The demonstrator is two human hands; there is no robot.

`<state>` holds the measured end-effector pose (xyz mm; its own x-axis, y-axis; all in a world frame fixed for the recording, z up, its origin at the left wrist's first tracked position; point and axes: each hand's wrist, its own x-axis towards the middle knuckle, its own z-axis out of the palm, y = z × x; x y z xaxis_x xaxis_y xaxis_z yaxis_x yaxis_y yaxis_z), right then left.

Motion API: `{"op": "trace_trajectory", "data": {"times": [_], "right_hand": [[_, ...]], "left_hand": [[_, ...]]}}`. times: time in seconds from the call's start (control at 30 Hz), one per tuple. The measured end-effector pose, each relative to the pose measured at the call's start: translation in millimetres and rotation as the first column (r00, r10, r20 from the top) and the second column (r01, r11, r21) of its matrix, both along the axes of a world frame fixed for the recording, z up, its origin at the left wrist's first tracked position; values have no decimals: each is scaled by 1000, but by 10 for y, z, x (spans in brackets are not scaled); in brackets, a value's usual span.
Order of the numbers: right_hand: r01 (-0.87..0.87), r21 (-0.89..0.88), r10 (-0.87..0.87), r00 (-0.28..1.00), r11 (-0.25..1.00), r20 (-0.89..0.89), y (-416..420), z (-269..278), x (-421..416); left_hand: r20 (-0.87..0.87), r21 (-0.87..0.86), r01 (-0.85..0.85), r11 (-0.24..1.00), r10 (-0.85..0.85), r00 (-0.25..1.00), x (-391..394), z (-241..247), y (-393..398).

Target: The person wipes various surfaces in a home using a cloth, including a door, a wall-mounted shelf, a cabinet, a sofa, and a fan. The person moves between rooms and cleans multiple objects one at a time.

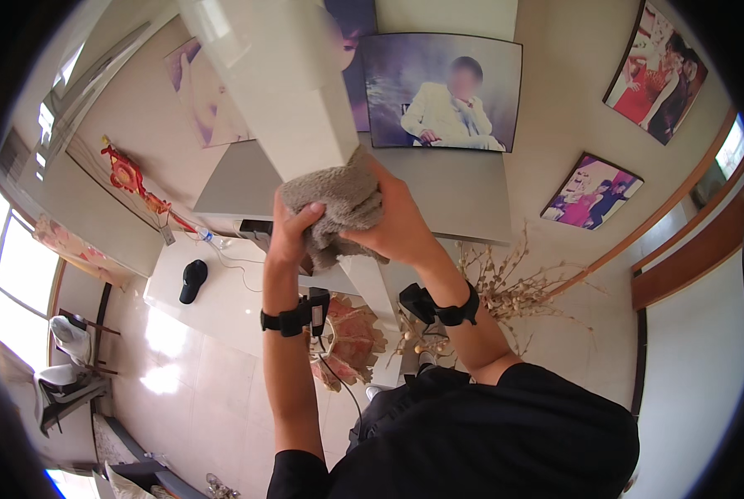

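Note:
A grey-brown cloth (340, 199) is bunched around the near end of a white rectangular post or beam (315, 118) that runs up to the top of the picture. My left hand (292, 224) grips the cloth on its left side, thumb on top. From the right, my right hand (397, 218) holds the same cloth, its fingers partly hidden behind it. Both wrists wear black straps with small devices.
Below lie a white surface with a black cap (193, 282), a pink scalloped lampshade (350, 340) and dried branches (509, 280). A grey panel (453, 193) stands behind my hands. Framed pictures (443, 93) hang on the wall; a red ornament (125, 174) is at left.

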<state>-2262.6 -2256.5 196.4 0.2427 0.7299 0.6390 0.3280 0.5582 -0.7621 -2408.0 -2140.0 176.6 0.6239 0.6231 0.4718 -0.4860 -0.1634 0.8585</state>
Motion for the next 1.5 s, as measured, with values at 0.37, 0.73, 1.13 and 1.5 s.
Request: {"op": "trace_trajectory", "data": {"times": [0.37, 0.73, 1.13, 1.5], "right_hand": [[43, -5, -43, 998, 999, -51, -8, -316, 11], [175, -67, -174, 984, 982, 24, -88, -539, -57], [201, 95, -208, 976, 975, 70, -12, -750, -113], [462, 195, -497, 734, 865, 462, -354, -1439, -621]], "left_hand": [[54, -25, -41, 999, 43, 998, 73, 28, -273], [68, 99, -159, 982, 153, 986, 26, -253, -300], [122, 168, -247, 954, 228, 966, 53, -357, -323], [405, 385, -588, 711, 442, 800, 111, -965, -473]]}}
